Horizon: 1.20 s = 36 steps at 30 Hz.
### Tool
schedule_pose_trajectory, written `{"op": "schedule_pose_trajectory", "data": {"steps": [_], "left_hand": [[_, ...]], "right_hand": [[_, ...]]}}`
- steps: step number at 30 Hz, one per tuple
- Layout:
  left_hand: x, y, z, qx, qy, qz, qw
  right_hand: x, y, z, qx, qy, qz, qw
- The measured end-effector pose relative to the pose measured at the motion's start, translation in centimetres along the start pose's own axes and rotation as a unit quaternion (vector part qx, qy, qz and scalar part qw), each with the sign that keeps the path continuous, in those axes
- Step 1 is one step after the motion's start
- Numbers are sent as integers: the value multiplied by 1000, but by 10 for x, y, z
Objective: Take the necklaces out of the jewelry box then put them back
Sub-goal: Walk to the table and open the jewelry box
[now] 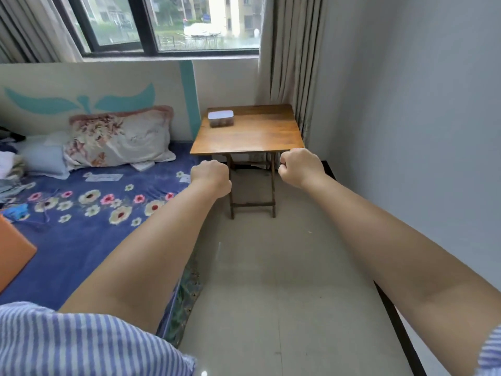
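Note:
A small clear jewelry box [221, 118] with a pale lid, lid closed, sits at the far left corner of a wooden folding table [252, 137]. Dark contents show through its walls; no necklace can be made out. Both my arms are stretched forward, well short of the box. My left hand [211, 176] is a closed fist in front of the table's near left corner. My right hand [299, 166] is also a fist, at the near right corner. Neither fist holds anything.
A bed [81, 226] with a blue floral cover and a pillow [119, 138] runs along the left, touching the table's side. A curtain [290, 63] hangs behind the table on the right. A grey wall [420, 131] closes the right side. Pale floor tiles [284, 280] lead up to the table.

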State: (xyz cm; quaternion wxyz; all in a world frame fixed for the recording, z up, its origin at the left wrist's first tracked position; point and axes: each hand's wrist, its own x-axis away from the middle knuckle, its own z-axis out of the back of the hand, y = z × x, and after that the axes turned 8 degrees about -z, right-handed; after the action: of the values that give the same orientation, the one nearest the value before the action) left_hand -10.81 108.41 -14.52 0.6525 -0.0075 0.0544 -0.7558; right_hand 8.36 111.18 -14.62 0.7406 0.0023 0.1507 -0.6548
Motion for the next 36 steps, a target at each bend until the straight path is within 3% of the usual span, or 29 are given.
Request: {"op": "schedule_pose_trajectory", "data": {"steps": [9,16,25,32,36], "left_hand": [[-212,-103,-53,8,-24,26,999],[-382,-190,-93,-7,-71,10,997],[-566,-255,-163,12,-132,3,991],[-718,-304,-206,53,-165,57,983],[-777,-333,-234,136,-187,100,968]], "right_hand": [[-237,-28,-83,-30,-24,31,999],[-410,-48,-135,-22,-47,-12,999],[-592,-41,-224,-38,-102,-47,993],[-750,-38,-302,-37,-169,-54,983],[-818,-45,-350,-75,-212,-96,970]]}}
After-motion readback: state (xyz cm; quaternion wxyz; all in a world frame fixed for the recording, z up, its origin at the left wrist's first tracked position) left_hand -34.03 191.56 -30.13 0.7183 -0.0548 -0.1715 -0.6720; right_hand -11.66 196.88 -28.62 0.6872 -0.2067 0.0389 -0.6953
